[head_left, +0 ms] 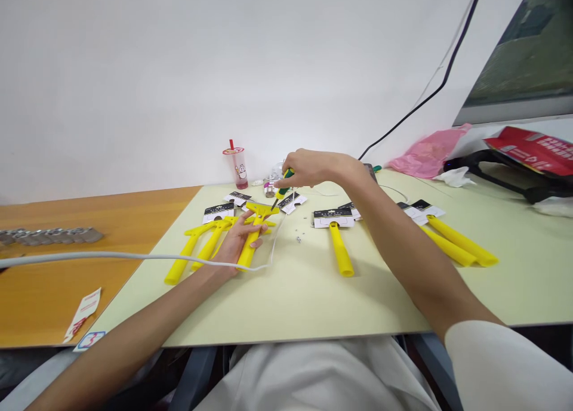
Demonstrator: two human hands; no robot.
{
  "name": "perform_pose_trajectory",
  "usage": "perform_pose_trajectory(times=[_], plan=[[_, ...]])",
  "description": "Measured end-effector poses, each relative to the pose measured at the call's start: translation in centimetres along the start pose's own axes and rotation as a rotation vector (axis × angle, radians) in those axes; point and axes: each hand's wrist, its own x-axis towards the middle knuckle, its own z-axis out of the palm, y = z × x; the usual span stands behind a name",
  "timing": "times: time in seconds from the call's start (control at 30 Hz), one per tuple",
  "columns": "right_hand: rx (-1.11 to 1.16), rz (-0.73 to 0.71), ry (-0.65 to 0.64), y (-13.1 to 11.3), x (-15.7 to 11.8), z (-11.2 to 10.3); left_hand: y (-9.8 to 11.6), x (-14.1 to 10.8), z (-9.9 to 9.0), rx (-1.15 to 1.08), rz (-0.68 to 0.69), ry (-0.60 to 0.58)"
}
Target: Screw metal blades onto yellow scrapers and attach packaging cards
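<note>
My left hand (237, 241) is wrapped round the handle of a yellow scraper (256, 220), its wide head pointing away from me. Above it, my right hand (299, 167) grips a green and yellow screwdriver (282, 192), whose tip meets the right part of the scraper's head. Several more yellow scrapers (182, 259) lie to the left of my left hand, with black and white cards at their far ends. A yellow handle (342, 253) with a card (333, 218) lies right of centre. Small metal screws (298, 239) are scattered between.
A white cable (134, 256) crosses in front of my left wrist. At the back stands a cup with a straw (237, 169). Further yellow handles (463, 241) lie beyond my right forearm. A pink bag (430, 153) and a black object with red packaging (532, 151) sit back right.
</note>
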Motion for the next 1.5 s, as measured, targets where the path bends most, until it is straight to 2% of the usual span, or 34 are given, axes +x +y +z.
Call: perform_pose_trajectory(times=[0.13, 0.27, 0.43, 0.63, 0.77, 1.03, 1.23, 1.5], plan=[[-0.005, -0.018, 0.020, 0.7, 0.1, 0.3, 0.1, -0.2, 0.3, 0.022, -0.013, 0.017], [0.040, -0.002, -0.026, 0.9, -0.1, 0.2, 0.2, -0.4, 0.5, 0.020, -0.023, 0.025], [-0.021, -0.071, 0.073, 0.5, -0.1, -0.1, 0.2, -0.4, 0.4, 0.011, -0.024, 0.022], [-0.059, 0.012, 0.102, 0.6, 0.4, 0.1, 0.1, -0.4, 0.5, 0.032, -0.032, 0.022], [-0.036, 0.033, 0.048, 1.2, 0.7, 0.4, 0.2, -0.4, 0.5, 0.035, -0.027, 0.023], [0.058, -0.042, -0.015, 1.2, 0.2, 0.6, 0.2, -0.3, 0.4, 0.015, -0.038, 0.013], [0.052, -0.165, 0.093, 0.6, 0.1, 0.2, 0.3, -0.3, 0.4, 0.003, -0.027, 0.008], [0.019, -0.055, 0.123, -0.1, -0.3, -0.1, 0.2, -0.2, 0.2, 0.006, -0.022, 0.008]])
